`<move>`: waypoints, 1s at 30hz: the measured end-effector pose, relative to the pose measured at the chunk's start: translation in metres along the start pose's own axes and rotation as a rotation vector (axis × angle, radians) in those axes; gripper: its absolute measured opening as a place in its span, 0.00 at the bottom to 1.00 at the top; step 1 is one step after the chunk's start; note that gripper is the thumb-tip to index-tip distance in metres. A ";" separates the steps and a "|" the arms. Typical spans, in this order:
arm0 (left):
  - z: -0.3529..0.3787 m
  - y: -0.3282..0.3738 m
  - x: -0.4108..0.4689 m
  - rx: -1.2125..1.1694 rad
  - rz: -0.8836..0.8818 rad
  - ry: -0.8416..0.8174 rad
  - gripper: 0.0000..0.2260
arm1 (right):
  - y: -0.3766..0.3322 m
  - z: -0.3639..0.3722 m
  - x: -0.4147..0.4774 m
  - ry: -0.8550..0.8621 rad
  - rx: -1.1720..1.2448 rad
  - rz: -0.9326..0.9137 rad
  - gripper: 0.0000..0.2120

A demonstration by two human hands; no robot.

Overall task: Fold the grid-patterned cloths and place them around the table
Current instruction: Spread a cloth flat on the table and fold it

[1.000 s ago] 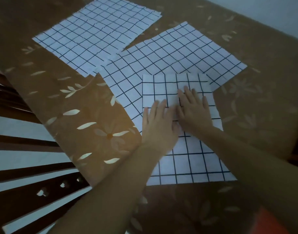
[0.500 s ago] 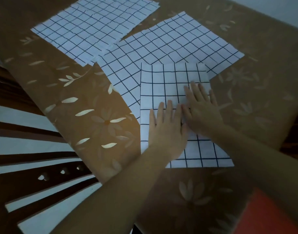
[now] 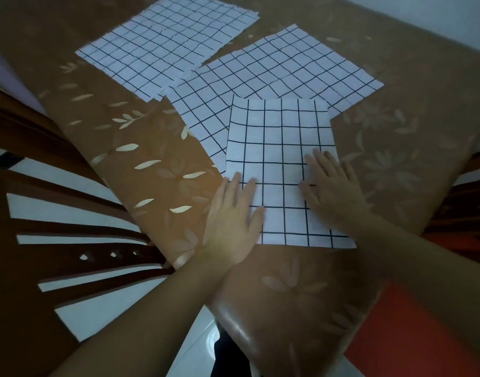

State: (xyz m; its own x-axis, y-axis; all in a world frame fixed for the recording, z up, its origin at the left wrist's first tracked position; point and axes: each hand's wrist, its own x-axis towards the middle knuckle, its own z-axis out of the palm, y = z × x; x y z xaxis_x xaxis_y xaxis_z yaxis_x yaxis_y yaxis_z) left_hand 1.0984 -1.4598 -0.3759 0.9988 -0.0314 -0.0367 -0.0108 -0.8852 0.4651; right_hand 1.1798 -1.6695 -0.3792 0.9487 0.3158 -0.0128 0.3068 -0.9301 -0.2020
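Note:
A folded white cloth with a dark grid (image 3: 277, 148) lies near the table's front corner. It partly overlaps a larger unfolded grid cloth (image 3: 274, 74) behind it. A third unfolded grid cloth (image 3: 165, 42) lies at the back left. My left hand (image 3: 233, 221) rests flat, fingers spread, on the folded cloth's lower left edge. My right hand (image 3: 328, 186) presses flat on its right side. Neither hand grips anything.
The table wears a brown cover with pale leaf and flower prints (image 3: 151, 170). A dark wooden chair back (image 3: 78, 248) stands at the left over a white floor. Something orange-red (image 3: 413, 336) shows at the lower right beyond the table corner.
Both hands have slid apart across the folded cloth, the left toward its lower left edge and the right toward its right edge. The view has shifted slightly.

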 end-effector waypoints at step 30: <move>-0.044 0.037 -0.025 -1.292 -0.868 -0.107 0.07 | -0.017 -0.011 -0.103 0.219 0.261 0.303 0.23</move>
State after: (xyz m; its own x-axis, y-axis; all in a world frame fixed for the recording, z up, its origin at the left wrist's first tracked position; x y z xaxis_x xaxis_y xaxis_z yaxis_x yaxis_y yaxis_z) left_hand 1.0751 -1.4711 -0.3194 0.6687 0.1775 -0.7220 0.6492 0.3340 0.6834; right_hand 1.0777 -1.6878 -0.3633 0.9950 -0.0363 0.0929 0.0107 -0.8871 -0.4615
